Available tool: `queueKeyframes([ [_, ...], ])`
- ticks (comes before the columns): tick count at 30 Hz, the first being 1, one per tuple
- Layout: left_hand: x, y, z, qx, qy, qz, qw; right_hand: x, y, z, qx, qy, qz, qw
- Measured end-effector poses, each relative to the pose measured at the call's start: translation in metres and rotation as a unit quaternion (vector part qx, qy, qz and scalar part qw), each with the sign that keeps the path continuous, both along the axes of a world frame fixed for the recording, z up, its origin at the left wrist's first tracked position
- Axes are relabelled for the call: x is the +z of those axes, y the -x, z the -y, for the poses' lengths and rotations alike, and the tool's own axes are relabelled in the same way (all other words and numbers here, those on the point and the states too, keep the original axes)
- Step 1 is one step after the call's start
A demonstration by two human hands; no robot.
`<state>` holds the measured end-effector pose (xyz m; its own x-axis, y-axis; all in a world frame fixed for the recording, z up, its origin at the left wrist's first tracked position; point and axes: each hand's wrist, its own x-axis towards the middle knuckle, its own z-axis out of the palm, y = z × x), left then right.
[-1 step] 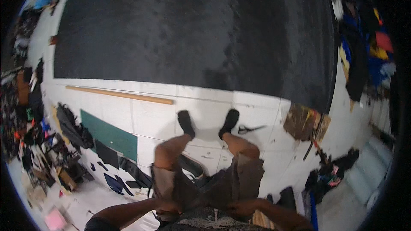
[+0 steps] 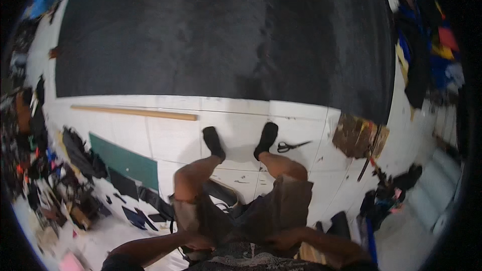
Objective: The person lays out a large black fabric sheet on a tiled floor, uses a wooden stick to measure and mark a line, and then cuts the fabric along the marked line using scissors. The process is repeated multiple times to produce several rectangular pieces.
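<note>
Both my hands are down at my waist, close against the brown shorts (image 2: pixel 293 200). My left hand (image 2: pixel 197 241) lies at the left side of the waistband, and my right hand (image 2: pixel 284 239) lies at the right side. Their fingers are dark and partly hidden against the clothing, so any grip is unclear. Ahead of my feet a large dark sheet of material (image 2: pixel 216 35) is spread flat on the white tiled floor (image 2: pixel 236 160). Black-handled scissors (image 2: pixel 293 146) lie beside my right foot. A long tan rod (image 2: pixel 135 113) lies along the sheet's near edge, at the left.
To the left are a green mat (image 2: pixel 128 160), dark scraps (image 2: pixel 135 217) and a cluttered heap (image 2: pixel 55 190). A stained brown board (image 2: pixel 353 136) touches the sheet's near right corner. Bundled dark cloth (image 2: pixel 384 198) and a pale roll (image 2: pixel 433 190) lie at the right.
The view has shifted slightly, so the sheet, rod and mat appear a little further left. My hands stay at my waist.
</note>
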<state>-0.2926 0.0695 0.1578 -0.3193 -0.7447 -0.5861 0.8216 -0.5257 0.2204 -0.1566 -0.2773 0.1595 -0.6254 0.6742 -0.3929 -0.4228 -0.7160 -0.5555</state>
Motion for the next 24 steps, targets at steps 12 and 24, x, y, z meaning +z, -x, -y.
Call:
queueKeyframes([
  [12,-0.442,-0.25,-0.203,0.478,-0.555,0.364,0.575,-0.457,-0.236,0.032,-0.182,0.129,0.785,0.578],
  [24,-0.591,-0.207,-0.331,0.634,-0.58,0.281,0.426,-0.511,-0.221,0.02,-0.115,-0.082,0.887,0.44],
])
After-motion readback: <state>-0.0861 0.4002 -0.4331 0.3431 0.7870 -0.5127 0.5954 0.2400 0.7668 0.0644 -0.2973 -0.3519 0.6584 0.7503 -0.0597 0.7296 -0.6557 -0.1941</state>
